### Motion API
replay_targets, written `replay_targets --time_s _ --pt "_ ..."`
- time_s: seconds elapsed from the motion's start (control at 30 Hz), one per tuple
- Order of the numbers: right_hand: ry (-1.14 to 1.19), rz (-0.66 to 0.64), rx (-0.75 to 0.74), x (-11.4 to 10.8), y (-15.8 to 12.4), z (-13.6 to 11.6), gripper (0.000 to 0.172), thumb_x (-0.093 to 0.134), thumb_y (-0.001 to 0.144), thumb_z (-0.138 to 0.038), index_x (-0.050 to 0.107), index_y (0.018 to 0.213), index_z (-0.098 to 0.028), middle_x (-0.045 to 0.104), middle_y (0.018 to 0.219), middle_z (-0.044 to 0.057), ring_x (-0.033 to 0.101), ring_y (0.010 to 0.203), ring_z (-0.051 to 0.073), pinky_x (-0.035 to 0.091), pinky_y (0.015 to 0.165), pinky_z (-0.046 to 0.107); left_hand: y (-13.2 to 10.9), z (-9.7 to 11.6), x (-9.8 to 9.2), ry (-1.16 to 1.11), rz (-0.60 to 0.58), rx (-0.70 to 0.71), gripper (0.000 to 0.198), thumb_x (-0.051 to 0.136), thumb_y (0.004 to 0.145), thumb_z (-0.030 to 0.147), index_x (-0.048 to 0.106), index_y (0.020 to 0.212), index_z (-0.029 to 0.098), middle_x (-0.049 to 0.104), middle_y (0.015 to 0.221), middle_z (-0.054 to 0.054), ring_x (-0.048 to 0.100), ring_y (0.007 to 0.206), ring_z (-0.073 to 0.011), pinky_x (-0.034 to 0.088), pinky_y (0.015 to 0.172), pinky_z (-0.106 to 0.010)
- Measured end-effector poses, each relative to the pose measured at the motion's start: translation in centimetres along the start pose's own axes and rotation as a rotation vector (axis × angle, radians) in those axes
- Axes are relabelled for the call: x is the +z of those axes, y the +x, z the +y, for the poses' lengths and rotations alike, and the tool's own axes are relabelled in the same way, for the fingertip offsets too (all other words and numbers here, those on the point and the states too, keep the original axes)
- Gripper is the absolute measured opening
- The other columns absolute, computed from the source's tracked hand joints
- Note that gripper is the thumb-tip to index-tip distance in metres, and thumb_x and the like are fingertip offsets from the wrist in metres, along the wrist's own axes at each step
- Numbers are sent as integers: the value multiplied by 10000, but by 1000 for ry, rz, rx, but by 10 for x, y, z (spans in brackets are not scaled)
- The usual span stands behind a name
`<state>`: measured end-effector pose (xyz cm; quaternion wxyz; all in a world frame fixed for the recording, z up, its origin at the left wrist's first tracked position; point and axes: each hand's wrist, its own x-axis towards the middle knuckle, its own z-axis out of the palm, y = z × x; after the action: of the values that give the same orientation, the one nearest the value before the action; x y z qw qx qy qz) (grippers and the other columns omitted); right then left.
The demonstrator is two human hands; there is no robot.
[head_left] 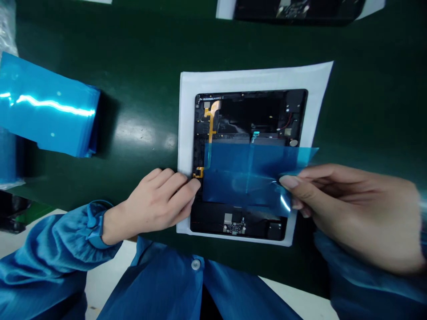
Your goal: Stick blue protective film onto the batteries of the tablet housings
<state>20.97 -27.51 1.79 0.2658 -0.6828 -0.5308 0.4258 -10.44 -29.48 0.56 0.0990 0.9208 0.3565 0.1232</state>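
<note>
An opened tablet (pixel 260 113) lies on white foam sheeting, its inner parts and an orange flex cable (pixel 211 126) exposed. Across its middle and lower part is a translucent blue film (pixel 233 171), its right side lifted and bent. My right hand (pixel 353 204) pinches that film by its right edge between thumb and fingers. At the tablet's left edge, my left hand (pixel 160 200) is closed with fingers curled, the fingertips against the frame. Its thumb is mostly hidden.
A stack of blue films (pixel 50 111) sits at the left on the dark green table (pixel 140 53). White foam sheeting (pixel 187 106) shows around the tablet. Another opened device (pixel 320 11) on white sheeting is cut off at the top. Clear plastic (pixel 6 26) lies at the far left.
</note>
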Motion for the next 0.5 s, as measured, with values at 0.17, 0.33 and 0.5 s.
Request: replay_targets --time_s 0.17,0.33,0.5 --pt "-27 -10 47 2 1 -1 257 875 770 -474 794 765 -230 658 511 -18 547 361 112 469 372 210 -1 0 0 -13 -1 -1 231 599 1041 188 611 1256 104 725 1007 -83 595 793 -200 462 674 -348" --pt "-34 -30 58 1 2 -2 287 866 747 -506 788 739 -230 644 492 -12 542 350 124 474 366 225 -3 0 1 -26 -8 -8 244 603 1043 199 608 1267 103 718 1001 -78 604 806 -206 459 670 -344" --pt "-28 -48 41 0 5 -1 313 863 738 -530 781 718 -228 628 472 -10 527 330 129 467 354 231 -3 0 1 -26 -10 -16 240 595 1047 207 624 1262 105 732 1030 -89 618 811 -209 487 672 -352"
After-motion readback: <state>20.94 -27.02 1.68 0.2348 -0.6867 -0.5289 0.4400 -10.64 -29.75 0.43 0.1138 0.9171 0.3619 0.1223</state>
